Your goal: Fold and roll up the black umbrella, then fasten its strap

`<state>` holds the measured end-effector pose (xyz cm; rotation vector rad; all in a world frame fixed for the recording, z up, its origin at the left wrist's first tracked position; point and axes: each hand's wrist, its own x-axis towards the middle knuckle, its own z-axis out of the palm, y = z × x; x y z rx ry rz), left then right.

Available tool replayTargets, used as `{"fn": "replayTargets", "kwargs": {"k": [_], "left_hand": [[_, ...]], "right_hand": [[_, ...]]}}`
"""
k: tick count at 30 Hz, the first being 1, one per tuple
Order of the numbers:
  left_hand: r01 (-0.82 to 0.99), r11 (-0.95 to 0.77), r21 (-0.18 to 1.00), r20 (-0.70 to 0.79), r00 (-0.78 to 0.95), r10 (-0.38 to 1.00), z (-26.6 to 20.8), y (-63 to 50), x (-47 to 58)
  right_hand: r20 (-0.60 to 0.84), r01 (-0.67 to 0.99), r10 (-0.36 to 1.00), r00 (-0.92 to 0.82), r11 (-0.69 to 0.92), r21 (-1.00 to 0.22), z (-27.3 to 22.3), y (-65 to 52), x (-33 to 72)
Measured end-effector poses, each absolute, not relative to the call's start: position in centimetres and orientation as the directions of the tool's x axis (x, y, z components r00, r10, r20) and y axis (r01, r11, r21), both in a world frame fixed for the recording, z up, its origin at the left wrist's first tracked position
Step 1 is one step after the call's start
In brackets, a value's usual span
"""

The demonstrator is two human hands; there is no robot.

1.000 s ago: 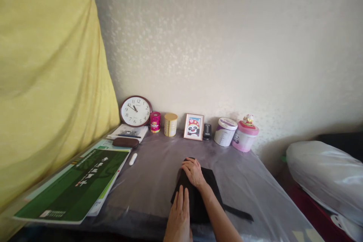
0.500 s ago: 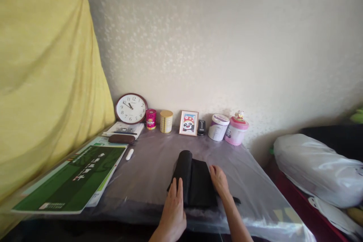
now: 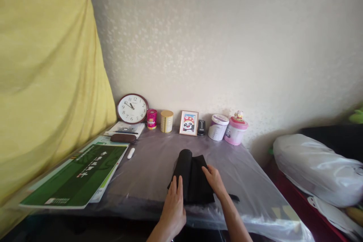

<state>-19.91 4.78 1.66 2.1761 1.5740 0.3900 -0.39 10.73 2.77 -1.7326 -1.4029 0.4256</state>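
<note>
A black cloth roll (image 3: 182, 174) lies near the front edge of the table, its left part rolled into a thick tube. Its flat flap (image 3: 199, 181) stretches to the right of the tube, and a short black strap (image 3: 234, 197) sticks out beyond it. My left hand (image 3: 173, 204) presses on the near left side of the tube, fingers stretched out. At the flap's right edge, my right hand (image 3: 214, 179) pinches the cloth; its fingertips are partly hidden.
Plastic sheeting covers the table (image 3: 147, 177). Along the wall stand a clock (image 3: 132, 108), tins, a framed panda picture (image 3: 188, 123) and tubs. On the left lie a green book (image 3: 76, 177), a brown case (image 3: 123, 138) and a white stick-like object (image 3: 131, 153). A plastic bag (image 3: 314, 170) sits at right.
My right hand has moved slightly left and up along the flap, whose right edge has shifted inward. The left hand stays on the tube. The view has moved slightly.
</note>
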Motion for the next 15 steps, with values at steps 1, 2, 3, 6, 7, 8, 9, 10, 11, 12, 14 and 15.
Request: {"fn": "replayTargets", "kwargs": {"k": [1,2,3,6,7,8,9,10,11,12,14,15], "left_hand": [[0.831,-0.262,0.491,-0.029,0.316,0.948,1.7,4.8,-19.9],[0.832,-0.258,0.491,-0.037,0.316,0.948,1.7,4.8,-19.8],[0.834,-0.253,0.490,-0.045,0.314,0.948,1.8,4.8,-19.8],[0.840,-0.237,0.489,-0.069,0.308,0.949,2.0,4.8,-19.7],[0.839,-0.232,0.491,-0.071,0.304,0.950,2.1,4.8,-19.7],[0.838,-0.228,0.495,-0.069,0.300,0.951,2.1,4.8,-19.7],[0.836,-0.227,0.499,-0.067,0.298,0.952,2.2,4.8,-19.7],[0.833,-0.230,0.503,-0.062,0.300,0.952,2.3,4.8,-19.7],[0.830,-0.235,0.506,-0.057,0.304,0.951,2.3,4.8,-19.7],[0.827,-0.240,0.509,-0.055,0.309,0.950,2.3,4.9,-19.7],[0.824,-0.243,0.512,-0.055,0.314,0.948,2.2,4.9,-19.8],[0.821,-0.244,0.516,-0.051,0.314,0.948,2.1,5.0,-19.9]], "right_hand": [[0.242,0.592,0.924,0.297,0.021,-0.806,3.0,11.0,-0.8],[0.243,0.550,0.928,0.283,0.050,-0.834,3.3,11.4,-1.3],[0.242,0.511,0.931,0.274,0.073,-0.857,3.5,11.8,-2.0],[0.233,0.445,0.940,0.248,0.103,-0.890,4.2,13.2,-4.2],[0.228,0.445,0.943,0.241,0.101,-0.890,4.3,13.7,-5.0],[0.223,0.456,0.947,0.232,0.096,-0.885,4.4,14.1,-5.7],[0.216,0.474,0.951,0.220,0.089,-0.876,4.4,14.5,-6.4],[0.206,0.497,0.957,0.206,0.079,-0.864,4.3,14.8,-7.1],[0.195,0.522,0.962,0.192,0.068,-0.850,4.1,15.0,-7.6],[0.183,0.549,0.966,0.181,0.055,-0.834,4.0,15.2,-8.1],[0.164,0.612,0.971,0.175,0.023,-0.791,3.6,15.3,-8.9],[0.162,0.646,0.971,0.177,0.010,-0.763,3.5,15.4,-9.2]]}}
